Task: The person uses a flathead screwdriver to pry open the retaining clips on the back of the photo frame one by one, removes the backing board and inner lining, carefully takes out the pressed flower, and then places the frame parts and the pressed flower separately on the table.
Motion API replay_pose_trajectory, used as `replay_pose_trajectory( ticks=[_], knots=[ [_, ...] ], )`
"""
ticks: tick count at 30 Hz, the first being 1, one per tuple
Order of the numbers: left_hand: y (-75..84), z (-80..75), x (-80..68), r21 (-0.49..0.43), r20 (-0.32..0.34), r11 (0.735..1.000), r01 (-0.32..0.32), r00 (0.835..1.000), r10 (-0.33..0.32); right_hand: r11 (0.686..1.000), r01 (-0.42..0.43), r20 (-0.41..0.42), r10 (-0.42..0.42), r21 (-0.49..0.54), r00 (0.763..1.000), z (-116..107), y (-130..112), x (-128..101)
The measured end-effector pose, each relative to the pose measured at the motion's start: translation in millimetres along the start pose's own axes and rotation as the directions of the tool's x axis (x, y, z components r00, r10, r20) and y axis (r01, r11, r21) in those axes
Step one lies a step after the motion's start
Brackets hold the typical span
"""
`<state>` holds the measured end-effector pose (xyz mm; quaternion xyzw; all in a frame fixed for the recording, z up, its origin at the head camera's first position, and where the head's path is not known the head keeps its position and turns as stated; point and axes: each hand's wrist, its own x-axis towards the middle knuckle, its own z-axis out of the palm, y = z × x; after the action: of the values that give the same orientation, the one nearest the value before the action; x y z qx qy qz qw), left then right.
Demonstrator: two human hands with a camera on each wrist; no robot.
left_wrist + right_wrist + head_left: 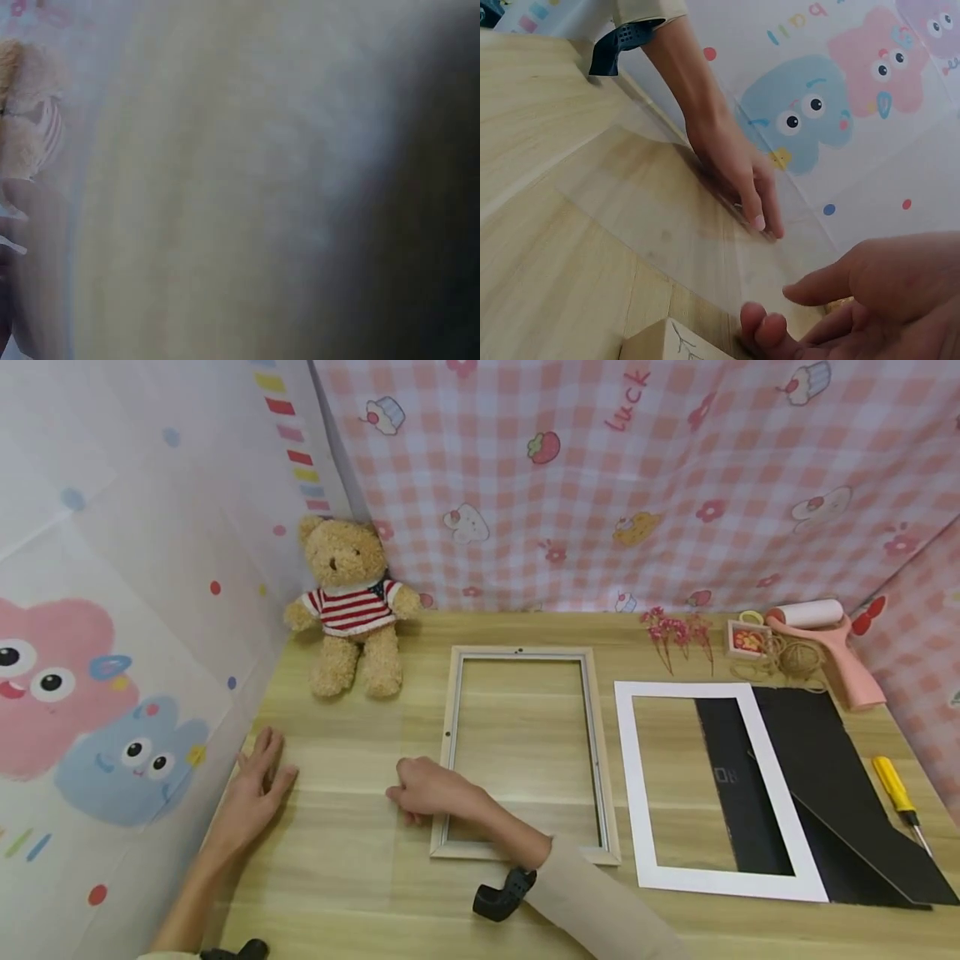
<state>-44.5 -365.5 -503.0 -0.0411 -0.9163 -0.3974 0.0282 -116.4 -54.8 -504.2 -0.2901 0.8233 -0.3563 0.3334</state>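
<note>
A clear, thin sheet [337, 835] lies between my two hands, left of the picture frame, its edges only faintly showing. At its left edge is my left hand [246, 802], thumb and fingers holding the border; the right wrist view shows this left hand [731, 161] from across the sheet [645, 199]. My right hand [435, 789] pinches the sheet's right edge with curled fingers, its forearm reaching over the wooden frame [607, 760]. In the right wrist view my right hand [855, 300] has its thumb above the fingertips. The left wrist view is mostly blurred.
A teddy bear [352, 610] sits at the back left. Right of the frame, a white mat [783, 810] overlaps black boards [817, 735]. A yellow screwdriver [892, 785], pink roller [855, 668], twine [798, 658] and dried flowers [671, 628] lie farther right and back.
</note>
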Motion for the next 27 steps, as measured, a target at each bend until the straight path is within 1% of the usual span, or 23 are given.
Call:
replay_pose_trajectory(
  ticks=[1,5,8,10,11,12,13,14,15,16,17,18,19,20,22,24,26,27],
  knots=[
    [-0.2,2.8,1.9,0.018,-0.001,1.000,-0.010,1.000,0.010,1.000,-0.004,-0.009,0.004,-0.019,1.000,3.3,5.6,4.8],
    [-1.0,14.1,9.6,0.107,-0.044,0.991,-0.075,0.996,0.080,0.994,-0.029,-0.021,0.027,-0.104,0.999,3.2,6.3,10.5],
    [-1.9,18.8,17.3,0.153,-0.072,0.984,-0.090,0.992,0.102,0.987,-0.048,-0.024,0.045,-0.155,0.999,-2.6,4.7,12.5],
    [-2.4,19.2,22.5,0.135,-0.067,0.988,-0.078,0.994,0.087,0.988,-0.014,-0.044,0.007,-0.155,0.999,-10.6,6.9,11.7],
    [-2.8,18.5,24.7,0.113,-0.055,0.991,-0.066,0.996,0.072,0.990,0.002,-0.058,-0.010,-0.142,0.998,-18.6,3.8,7.3],
    [-2.6,16.9,26.3,0.086,-0.039,0.995,-0.051,0.998,0.054,0.986,0.054,-0.092,-0.068,-0.155,0.993,-23.3,9.9,7.9],
    [-2.0,14.8,28.5,0.070,-0.031,0.997,-0.044,0.998,0.046,0.985,0.096,-0.119,-0.113,-0.144,0.986,-34.2,6.3,-0.2],
    [-0.6,12.4,30.5,0.054,-0.028,0.998,-0.044,0.999,0.046,0.978,0.144,-0.161,-0.168,-0.148,0.973,-45.4,2.7,-9.8],
    [1.5,9.4,32.7,0.026,-0.027,0.998,-0.054,0.998,0.054,0.966,0.193,-0.210,-0.227,-0.170,0.951,-56.9,-0.6,-20.1],
    [5.4,6.2,35.1,0.013,-0.037,0.998,-0.069,0.997,0.070,0.955,0.224,-0.260,-0.271,-0.196,0.927,-68.5,-3.5,-30.8],
    [10.8,2.5,37.7,0.012,-0.056,0.995,-0.096,0.994,0.096,0.944,0.249,-0.303,-0.308,-0.217,0.902,-81.4,-8.0,-43.6],
    [18.1,-1.2,40.5,0.024,-0.083,0.991,-0.129,0.988,0.131,0.928,0.267,-0.351,-0.348,-0.260,0.869,-91.0,-7.3,-53.6],
    [27.0,-4.6,43.5,0.054,-0.113,0.986,-0.158,0.980,0.164,0.925,0.265,-0.383,-0.357,-0.273,0.852,-104.3,-15.2,-70.1],
    [37.6,-7.1,45.9,0.071,-0.141,0.980,-0.185,0.971,0.193,0.910,0.262,-0.420,-0.385,-0.321,0.822,-112.0,-12.5,-78.6],
    [64.6,-10.0,50.8,0.123,-0.168,0.971,-0.207,0.959,0.226,0.876,0.249,-0.468,-0.439,-0.414,0.767,-126.4,-6.8,-93.9],
    [93.5,-6.8,57.3,0.162,-0.163,0.960,-0.227,0.954,0.253,0.823,0.238,-0.490,-0.512,-0.516,0.705,-140.0,-0.9,-105.5],
    [121.2,2.5,65.3,0.201,-0.133,0.948,-0.246,0.952,0.275,0.751,0.226,-0.491,-0.596,-0.620,0.635,-151.9,6.5,-114.6],
    [133.4,8.7,70.4,0.226,-0.110,0.940,-0.257,0.952,0.287,0.718,0.216,-0.487,-0.631,-0.662,0.604,-157.6,10.1,-118.7]
  ],
)
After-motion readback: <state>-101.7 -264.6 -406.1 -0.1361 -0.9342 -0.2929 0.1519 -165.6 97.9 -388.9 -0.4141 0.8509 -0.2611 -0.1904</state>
